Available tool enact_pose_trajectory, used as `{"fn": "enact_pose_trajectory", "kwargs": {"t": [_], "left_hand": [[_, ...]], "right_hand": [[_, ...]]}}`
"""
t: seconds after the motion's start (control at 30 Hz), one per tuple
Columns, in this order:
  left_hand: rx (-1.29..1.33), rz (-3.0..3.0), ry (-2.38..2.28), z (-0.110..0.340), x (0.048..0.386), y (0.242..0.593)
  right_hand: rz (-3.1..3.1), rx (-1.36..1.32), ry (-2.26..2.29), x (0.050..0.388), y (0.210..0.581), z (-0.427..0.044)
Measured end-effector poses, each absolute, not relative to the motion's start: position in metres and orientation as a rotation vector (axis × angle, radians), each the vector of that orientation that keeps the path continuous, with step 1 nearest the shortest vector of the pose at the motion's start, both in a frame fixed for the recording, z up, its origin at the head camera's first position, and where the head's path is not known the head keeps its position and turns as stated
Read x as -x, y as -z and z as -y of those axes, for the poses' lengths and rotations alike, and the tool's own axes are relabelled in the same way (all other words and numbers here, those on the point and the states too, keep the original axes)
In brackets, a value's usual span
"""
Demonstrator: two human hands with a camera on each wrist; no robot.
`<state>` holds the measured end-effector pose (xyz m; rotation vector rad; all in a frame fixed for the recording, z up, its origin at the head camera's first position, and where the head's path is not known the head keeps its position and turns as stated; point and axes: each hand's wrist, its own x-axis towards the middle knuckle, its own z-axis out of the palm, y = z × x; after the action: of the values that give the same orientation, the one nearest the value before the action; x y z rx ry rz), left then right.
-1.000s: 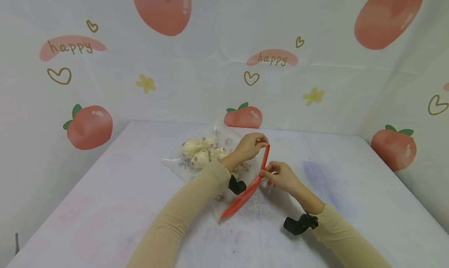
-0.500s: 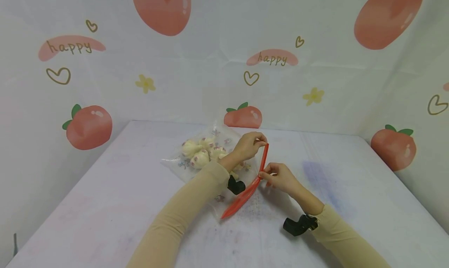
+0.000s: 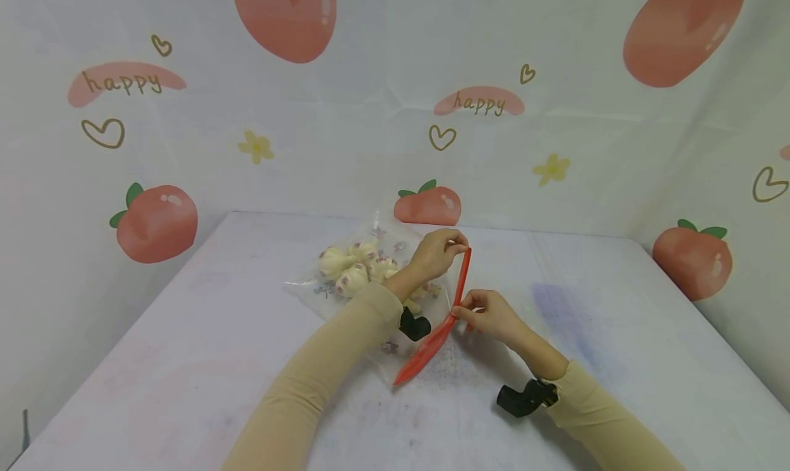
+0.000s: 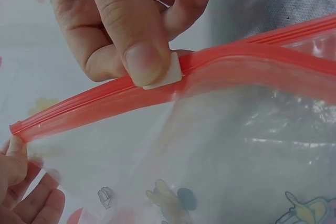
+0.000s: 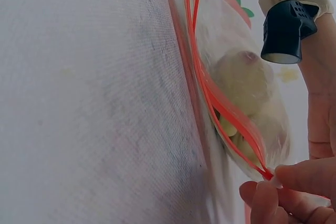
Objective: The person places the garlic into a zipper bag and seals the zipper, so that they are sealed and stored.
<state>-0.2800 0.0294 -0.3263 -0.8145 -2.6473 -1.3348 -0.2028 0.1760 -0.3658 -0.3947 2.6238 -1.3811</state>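
Note:
A clear zip bag point(image 4: 236, 150) with small printed figures lies on the table, holding several garlic bulbs point(image 3: 352, 280). Its red zip strip point(image 3: 426, 352) runs along the side facing right. My left hand point(image 3: 435, 255) pinches the far end of the strip between thumb and fingers. Partway along, my right hand point(image 3: 492, 314) pinches the small white slider point(image 4: 170, 74), which sits across the strip. Between the two hands the strip is a single pressed band. In the right wrist view, the two red edges stand apart beyond the slider. My left forearm covers part of the bag.
A white table point(image 3: 247, 306) with a faint bluish stain on its right side carries the bag. Behind it hangs a white cloth point(image 3: 345, 114) printed with fruit, hearts and flowers. Black wrist cameras point(image 3: 527, 398) sit on both wrists.
My right hand has slid a little toward me along the strip with the slider. My left hand has shifted slightly away and to the left, keeping the strip's end.

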Motion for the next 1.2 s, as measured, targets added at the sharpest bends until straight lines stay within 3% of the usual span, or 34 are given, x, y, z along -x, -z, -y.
{"fn": "enact_pose_trajectory", "kwargs": {"t": [1.2], "left_hand": [[0.734,2.543,1.339,-0.027,0.284,0.322]], "right_hand": [[-2.5,0.434,1.371,0.192,0.368,-0.166]]}}
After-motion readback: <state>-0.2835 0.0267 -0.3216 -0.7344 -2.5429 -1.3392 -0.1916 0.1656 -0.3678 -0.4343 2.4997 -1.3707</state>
